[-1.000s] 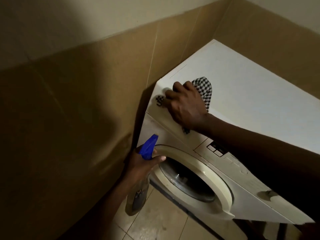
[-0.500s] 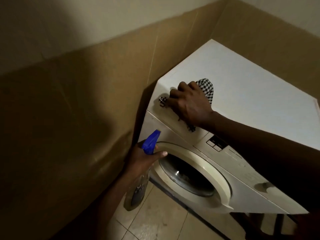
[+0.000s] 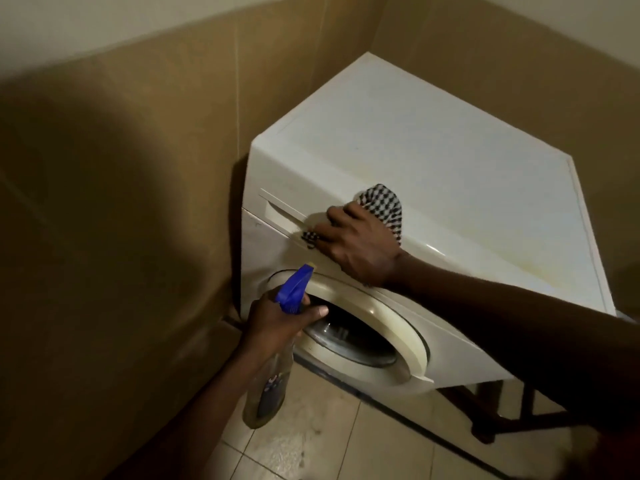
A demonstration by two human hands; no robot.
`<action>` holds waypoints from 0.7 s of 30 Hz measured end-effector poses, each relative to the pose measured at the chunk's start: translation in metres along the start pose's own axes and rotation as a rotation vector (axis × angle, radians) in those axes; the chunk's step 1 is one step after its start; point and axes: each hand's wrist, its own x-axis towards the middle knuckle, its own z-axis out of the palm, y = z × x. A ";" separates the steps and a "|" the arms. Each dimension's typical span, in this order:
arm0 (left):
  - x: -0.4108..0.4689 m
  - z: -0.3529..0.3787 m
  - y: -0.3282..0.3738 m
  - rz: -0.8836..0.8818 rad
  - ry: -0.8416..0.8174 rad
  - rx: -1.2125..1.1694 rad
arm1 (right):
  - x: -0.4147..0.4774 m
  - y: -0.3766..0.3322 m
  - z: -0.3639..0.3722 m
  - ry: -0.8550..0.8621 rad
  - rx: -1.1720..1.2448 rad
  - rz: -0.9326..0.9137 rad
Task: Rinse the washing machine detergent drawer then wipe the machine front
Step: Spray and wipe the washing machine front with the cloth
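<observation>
Mid-frame, bunched under the curled fingers of the right hand on the top front edge of the washer: a checked cloth, mostly covered, just right of the drawer, which sits flush in the front. Lower centre, gripped in the left hand before the door: a bottle with a blue spray head, label too dim to read. Lower right, control panel hidden behind the right forearm.

The white washing machine has its detergent drawer shut and a checked cloth against its top front edge.
</observation>
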 end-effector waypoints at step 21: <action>-0.012 0.047 0.056 0.170 -0.143 0.160 | -0.164 -0.130 -0.011 0.322 0.400 1.219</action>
